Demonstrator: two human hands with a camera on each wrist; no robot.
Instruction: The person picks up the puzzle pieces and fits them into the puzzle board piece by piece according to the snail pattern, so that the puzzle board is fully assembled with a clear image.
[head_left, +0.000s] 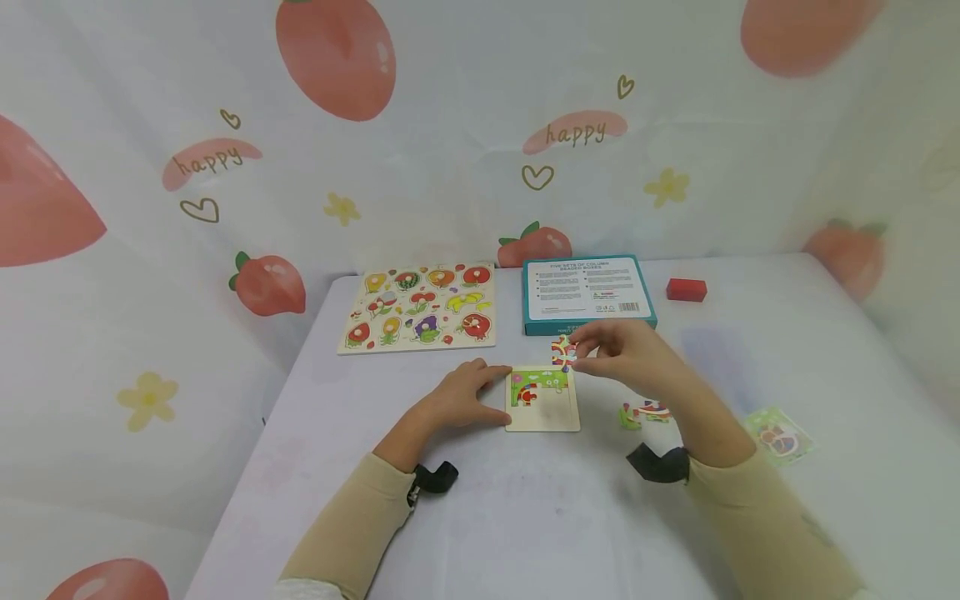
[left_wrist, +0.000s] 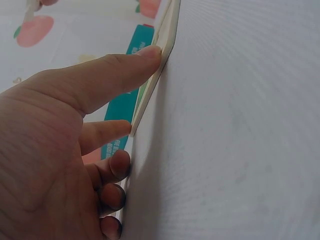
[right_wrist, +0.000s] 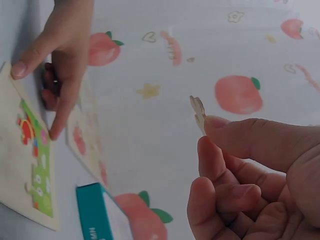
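Observation:
In the head view, my left hand (head_left: 465,396) is at the left edge of a small wooden jigsaw board (head_left: 543,421). Its thumb and index finger, spread and fairly straight, touch that edge; the other fingers bend inward in the left wrist view. Colourful pieces fill the board's top strip and part of its left side; bare wood shows elsewhere. Above its upper right corner, my right hand (head_left: 626,354) pinches a multicoloured jigsaw piece (head_left: 562,353) between thumb and index finger. Edge-on, the jigsaw piece (right_wrist: 198,114) looks thin in the right wrist view.
Several loose jigsaw pieces (head_left: 645,412) lie below my right forearm. Farther right is a printed picture card (head_left: 780,437). Behind stand a fruit peg board (head_left: 420,308), a teal-edged box (head_left: 588,292) and a red block (head_left: 686,290). A fruit-print cloth hangs at the back.

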